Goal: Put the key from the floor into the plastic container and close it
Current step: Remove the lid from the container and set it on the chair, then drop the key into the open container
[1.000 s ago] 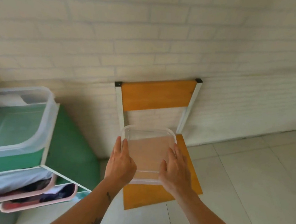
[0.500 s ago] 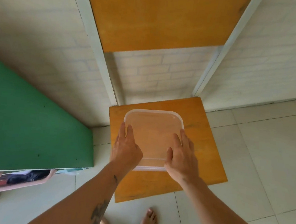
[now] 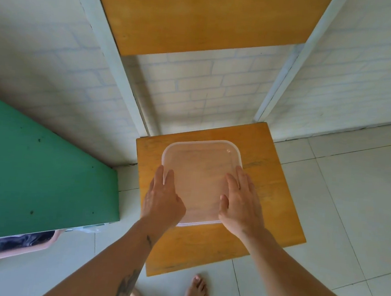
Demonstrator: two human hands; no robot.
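Note:
A clear square plastic container [image 3: 200, 172] with its lid on rests on the orange wooden seat of a chair [image 3: 272, 203]. My left hand [image 3: 162, 199] lies flat on the lid's near left corner, fingers wrapping its edge. My right hand [image 3: 241, 204] presses flat on the lid's right side, fingers spread. The key is not visible; the cloudy lid hides whatever is inside.
The chair's orange backrest [image 3: 202, 17] stands against a white brick-pattern wall. A green shelf unit [image 3: 39, 173] sits to the left, with a pink bin [image 3: 7, 251] below it. White floor tiles [image 3: 351, 210] spread to the right. My bare foot [image 3: 194, 295] stands in front of the chair.
The view has dropped lower and closer to the chair. The container has come down onto the seat with both hands staying on its lid.

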